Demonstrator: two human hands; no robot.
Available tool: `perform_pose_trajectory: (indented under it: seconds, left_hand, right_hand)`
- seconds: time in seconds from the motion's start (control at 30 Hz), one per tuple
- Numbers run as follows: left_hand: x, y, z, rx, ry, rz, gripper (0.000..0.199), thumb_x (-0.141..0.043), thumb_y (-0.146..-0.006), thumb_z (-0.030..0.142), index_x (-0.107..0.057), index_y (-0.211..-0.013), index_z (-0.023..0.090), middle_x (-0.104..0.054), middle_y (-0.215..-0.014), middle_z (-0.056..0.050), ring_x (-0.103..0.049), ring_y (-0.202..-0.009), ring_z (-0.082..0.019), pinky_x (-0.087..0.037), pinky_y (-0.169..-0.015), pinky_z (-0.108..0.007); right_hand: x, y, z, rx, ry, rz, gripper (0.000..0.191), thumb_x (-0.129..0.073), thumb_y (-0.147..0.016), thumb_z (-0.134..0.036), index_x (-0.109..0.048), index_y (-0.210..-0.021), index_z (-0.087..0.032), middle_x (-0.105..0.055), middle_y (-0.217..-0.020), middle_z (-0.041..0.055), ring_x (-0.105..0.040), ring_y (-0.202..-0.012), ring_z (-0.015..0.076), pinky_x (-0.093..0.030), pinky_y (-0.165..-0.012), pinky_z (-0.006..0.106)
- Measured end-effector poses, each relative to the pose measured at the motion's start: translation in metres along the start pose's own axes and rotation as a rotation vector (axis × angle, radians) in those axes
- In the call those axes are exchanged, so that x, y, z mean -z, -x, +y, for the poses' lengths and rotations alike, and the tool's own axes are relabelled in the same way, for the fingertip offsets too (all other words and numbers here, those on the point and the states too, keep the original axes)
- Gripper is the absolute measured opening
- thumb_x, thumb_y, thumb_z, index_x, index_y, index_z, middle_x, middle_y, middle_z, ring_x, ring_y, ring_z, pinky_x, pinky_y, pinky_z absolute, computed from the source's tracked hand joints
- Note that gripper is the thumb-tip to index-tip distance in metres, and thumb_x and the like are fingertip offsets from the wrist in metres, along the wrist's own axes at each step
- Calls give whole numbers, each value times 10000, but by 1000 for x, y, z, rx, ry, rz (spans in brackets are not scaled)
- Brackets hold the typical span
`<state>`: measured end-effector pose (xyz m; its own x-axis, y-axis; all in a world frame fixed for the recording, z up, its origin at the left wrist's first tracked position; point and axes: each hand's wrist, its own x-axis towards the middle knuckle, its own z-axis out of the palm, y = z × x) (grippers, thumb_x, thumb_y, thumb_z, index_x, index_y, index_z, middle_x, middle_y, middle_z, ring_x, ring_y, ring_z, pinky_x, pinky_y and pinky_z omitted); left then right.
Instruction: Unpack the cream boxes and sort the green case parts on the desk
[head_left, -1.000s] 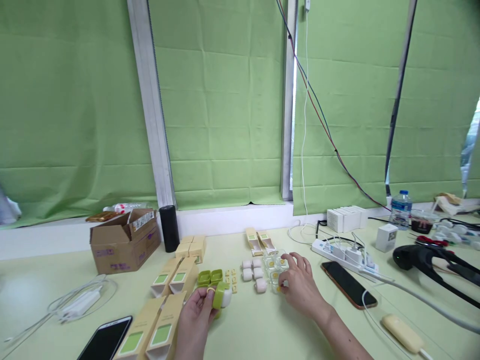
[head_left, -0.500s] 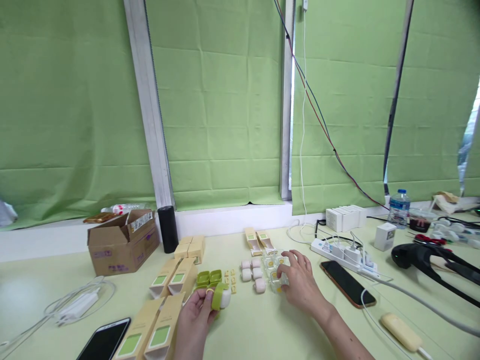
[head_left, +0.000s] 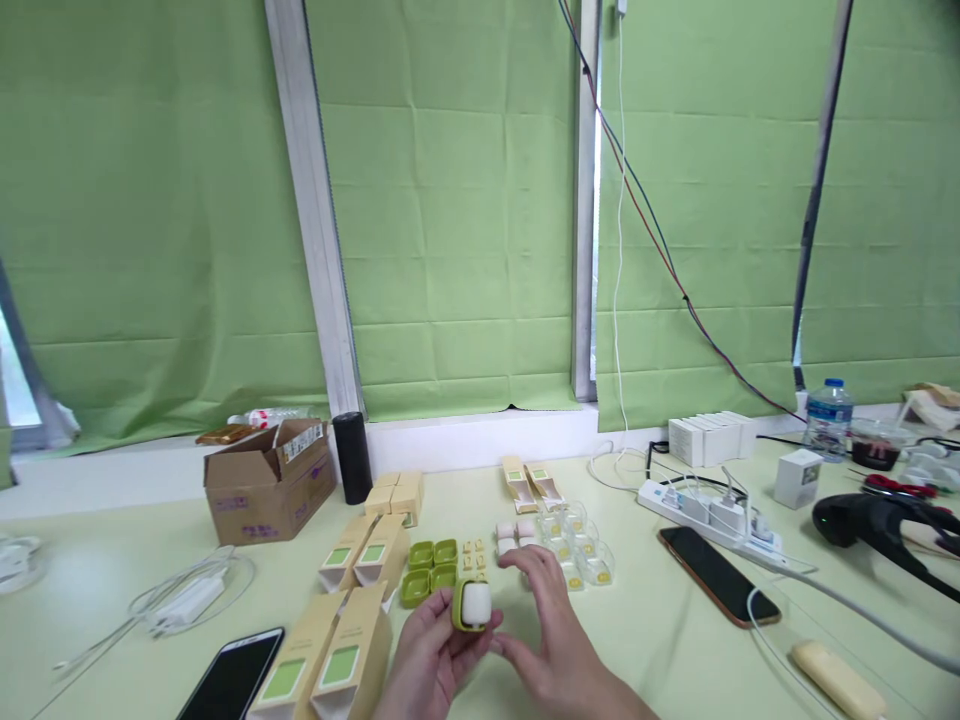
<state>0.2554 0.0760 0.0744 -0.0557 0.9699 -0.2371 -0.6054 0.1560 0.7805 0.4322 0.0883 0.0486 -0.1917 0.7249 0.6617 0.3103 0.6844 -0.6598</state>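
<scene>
My left hand (head_left: 439, 645) is closed around a small white rounded case in an olive-green cover (head_left: 471, 606), held up off the table with its white face towards me. Beside it, my right hand (head_left: 551, 640) is open, thumb and fingers apart, the thumb close to the held case; nothing shows between them. Several olive-green square cups (head_left: 430, 574) sit behind my left hand, with small yellow pieces (head_left: 472, 556) to their right. Pale pink rounded cases (head_left: 505, 531) are partly hidden by my right fingers. Clear plastic shells with yellow dots (head_left: 577, 545) lie beyond that hand.
Tan boxes with green labels (head_left: 322, 650) stand at left, near a phone (head_left: 232, 675) and a cardboard carton (head_left: 270, 490). A black cylinder (head_left: 352, 458) stands by the wall. To the right lie another phone (head_left: 718, 575), a power strip (head_left: 709, 515) and a cream-coloured device (head_left: 836, 680).
My right hand has moved from the clear shells leftward and nearer to me, beside the held case. My left hand has turned the case so its white face shows. The view has shifted slightly left.
</scene>
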Motion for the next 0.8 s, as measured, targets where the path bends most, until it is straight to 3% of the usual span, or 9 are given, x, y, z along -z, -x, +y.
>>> perform_pose_trajectory:
  seconds: [0.13,0.3,0.4,0.57,0.67,0.8]
  left_hand:
    - [2,-6,-12,57,-29,-89,412,-936,-635,252,-682,-952,181,-802,-899,-99,-809,-891,-308,-627,-643,-303]
    - [-2,-7,-27,90,-28,-184,423,-970,-598,321,-690,-878,173,-785,-844,-95,-795,-854,-282,-574,-639,-271]
    - [-2,-7,-31,64,-115,-207,443,-956,-624,415,-714,-895,161,-778,-834,-112,-777,-816,-267,-569,-643,-281]
    - [9,-18,-24,-200,-357,-176,564,-902,-622,586,-738,-982,185,-768,-886,-105,-743,-838,-279,-603,-691,-353]
    - [17,-22,-15,-403,-521,-179,547,-831,-722,588,-718,-1088,197,-763,-1029,-133,-721,-1034,-319,-615,-819,-402]
    - [21,-15,-9,-567,-697,-244,455,-717,-874,521,-673,-1220,231,-713,-1255,-141,-659,-1221,-319,-563,-1002,-437]
  right_hand:
    - [-8,1,-3,-36,-78,-9,710,-695,-689,-40,-524,-1322,-311,-554,-1331,82,-481,-1329,331,-415,-1156,501]
    - [-13,-1,-7,-32,-206,-9,594,-638,-626,-24,-595,-1157,-287,-617,-1190,55,-580,-1189,300,-493,-1038,428]
    - [-12,0,-8,-133,-295,-33,556,-632,-652,-35,-599,-1148,-283,-656,-1156,43,-636,-1110,279,-511,-980,405]
    - [-4,0,-9,-219,-293,1,478,-686,-673,-66,-612,-1106,-257,-676,-1139,47,-631,-1127,292,-482,-997,412]
    - [1,-3,-10,-223,-289,9,426,-689,-693,-98,-616,-1086,-245,-673,-1117,45,-621,-1119,291,-476,-981,401]
    - [3,-4,-10,-229,-302,6,430,-684,-693,-123,-609,-1102,-233,-653,-1119,49,-603,-1118,287,-453,-992,400]
